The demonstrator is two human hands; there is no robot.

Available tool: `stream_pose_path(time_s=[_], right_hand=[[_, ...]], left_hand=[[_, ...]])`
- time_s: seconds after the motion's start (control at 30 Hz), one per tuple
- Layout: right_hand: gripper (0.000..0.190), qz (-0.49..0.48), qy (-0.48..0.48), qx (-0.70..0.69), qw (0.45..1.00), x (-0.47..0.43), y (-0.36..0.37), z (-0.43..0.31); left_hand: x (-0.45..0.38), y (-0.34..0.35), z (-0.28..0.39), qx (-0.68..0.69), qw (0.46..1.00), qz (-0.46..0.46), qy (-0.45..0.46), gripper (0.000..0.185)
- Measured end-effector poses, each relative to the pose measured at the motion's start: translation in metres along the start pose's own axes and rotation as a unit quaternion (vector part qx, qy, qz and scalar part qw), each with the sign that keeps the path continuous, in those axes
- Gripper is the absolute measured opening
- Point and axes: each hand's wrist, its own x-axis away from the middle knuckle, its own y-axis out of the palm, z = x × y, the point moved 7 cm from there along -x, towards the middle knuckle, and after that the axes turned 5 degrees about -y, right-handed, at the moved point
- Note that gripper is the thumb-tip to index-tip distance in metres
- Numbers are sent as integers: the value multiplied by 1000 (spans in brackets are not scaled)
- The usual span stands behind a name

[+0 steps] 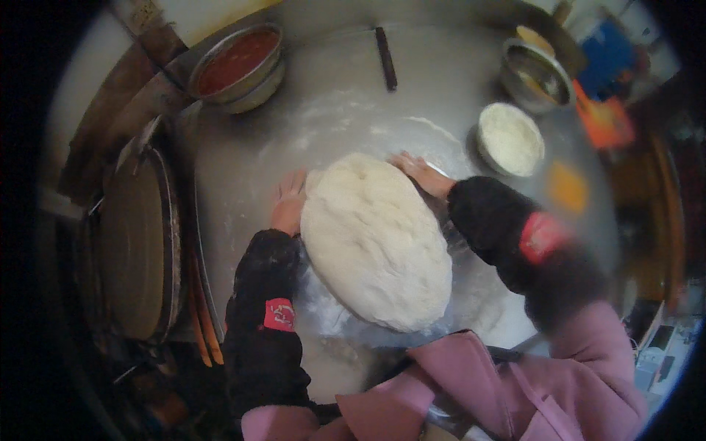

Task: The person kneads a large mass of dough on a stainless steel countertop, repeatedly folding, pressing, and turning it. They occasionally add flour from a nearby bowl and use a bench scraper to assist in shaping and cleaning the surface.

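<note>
A large oval slab of pale dough [380,242] lies on a floured metal worktop [342,71] in front of me. My left hand [289,204] rests against the dough's upper left edge, fingers extended and partly blurred. At its upper right edge, my right hand [422,171] reaches in with fingers spread, the fingertips by the rim of the dough. Neither hand grips anything. Beside my right wrist, a thin pale curved edge shows, too hidden to name. Black oversleeves with red patches cover both forearms.
A metal bowl of red sauce [237,63] stands at back left, a dark rolling pin [386,59] at back centre. On the right are a bowl of flour [513,140] and a metal bowl [538,77]. A round griddle [135,242] and orange-tipped tongs [205,331] are left of the worktop.
</note>
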Motion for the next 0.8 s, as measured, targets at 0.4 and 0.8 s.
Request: stream_pose_path(time_s=[0.4,0.8], right_hand=[[55,-1,149,-592,792,35,5,-97],[62,74,-166,109,977,192,44,-194]], left_hand=[[59,-46,95,785,539,-270,-144,53],[215,-62,201,123,980,26,151,71]])
